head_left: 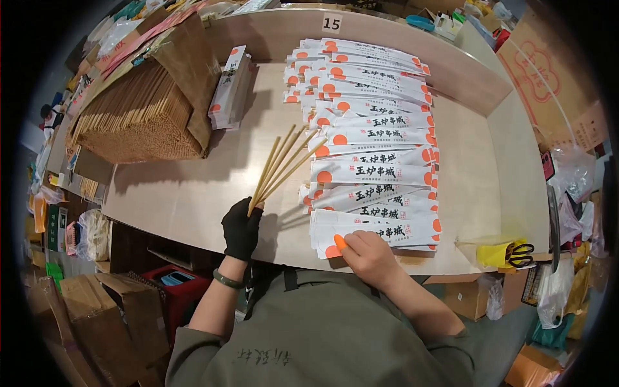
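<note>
My left hand [242, 226], in a black fingerless glove, is closed round the lower ends of several wooden chopsticks [278, 164]. Their other ends fan out up and to the right, over the table and toward the sleeves. Bare except for an orange finger cot, my right hand [371, 258] is curled at the nearest white paper chopstick sleeve [393, 233]. The cot rests on the sleeve near its orange dot; the other fingertips are partly hidden. More sleeves with orange dots and black lettering [380, 135] overlap in a long column running away from me.
At the left a brown paper-wrapped bundle of chopsticks [142, 122] stands on the table [174, 193]. Beside it lies a smaller stack of sleeves [229, 87]. A raised board [271, 32] closes the back. Black-handled scissors [521, 255] sit in a yellow holder at the right edge.
</note>
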`<control>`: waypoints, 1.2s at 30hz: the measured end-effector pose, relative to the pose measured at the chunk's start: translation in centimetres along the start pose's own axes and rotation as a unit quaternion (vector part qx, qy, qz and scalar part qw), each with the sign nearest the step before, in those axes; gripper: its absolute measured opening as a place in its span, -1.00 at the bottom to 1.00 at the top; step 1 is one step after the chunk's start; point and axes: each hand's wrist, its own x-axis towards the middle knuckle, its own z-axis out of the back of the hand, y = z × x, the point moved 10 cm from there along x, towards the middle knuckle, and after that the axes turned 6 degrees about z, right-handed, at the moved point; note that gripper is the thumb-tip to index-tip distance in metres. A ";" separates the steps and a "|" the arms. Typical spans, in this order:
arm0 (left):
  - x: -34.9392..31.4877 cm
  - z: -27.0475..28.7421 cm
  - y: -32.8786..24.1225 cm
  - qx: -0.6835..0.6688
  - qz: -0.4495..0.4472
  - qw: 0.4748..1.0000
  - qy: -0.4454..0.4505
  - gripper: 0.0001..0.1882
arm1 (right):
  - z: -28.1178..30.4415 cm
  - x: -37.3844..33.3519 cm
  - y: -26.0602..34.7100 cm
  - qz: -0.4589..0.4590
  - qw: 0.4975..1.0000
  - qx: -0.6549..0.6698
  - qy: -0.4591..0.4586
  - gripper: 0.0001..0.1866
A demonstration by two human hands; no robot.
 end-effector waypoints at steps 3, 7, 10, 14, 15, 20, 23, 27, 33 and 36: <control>-1.0 0.7 1.1 -0.105 0.034 0.994 0.005 -0.75 | 1.3 -0.2 -0.8 -0.040 0.995 0.043 -0.086 -0.85; -2.2 1.6 0.6 -0.145 0.052 0.986 0.055 -0.78 | 1.9 0.4 -2.9 -0.099 0.982 0.124 -0.102 -0.80; -2.7 2.1 0.7 -0.106 0.046 0.989 0.088 -0.78 | 1.7 0.2 -5.1 -0.175 0.965 0.160 -0.111 -0.83; -3.2 2.9 0.6 -0.069 0.044 0.988 0.132 -0.82 | 1.3 0.2 -4.9 -0.177 0.963 0.183 -0.091 -0.88; -3.3 3.1 1.0 -0.072 0.063 0.986 0.138 -0.83 | 1.6 0.3 -4.6 -0.164 0.963 0.190 -0.097 -0.88; -3.5 4.1 0.1 -0.059 -0.018 0.989 0.138 -0.85 | 4.1 0.9 -6.8 -0.249 0.934 0.223 -0.125 -0.81; -3.2 4.2 -0.3 -0.035 -0.044 0.986 0.159 -0.87 | 3.9 0.5 -7.9 -0.301 0.907 0.269 -0.119 -0.78; -3.0 4.6 -2.9 0.019 -0.116 0.975 0.189 -0.87 | 3.6 0.4 -8.0 -0.304 0.892 0.317 -0.105 -0.76; -2.1 4.8 -5.6 -0.010 -0.176 0.969 0.175 -0.89 | 6.5 2.8 -5.0 -0.133 0.970 0.141 -0.145 -0.85; -1.4 3.0 -5.7 -0.013 -0.128 0.970 0.204 -0.89 | 7.4 2.8 -6.2 -0.162 0.964 0.078 -0.193 -0.87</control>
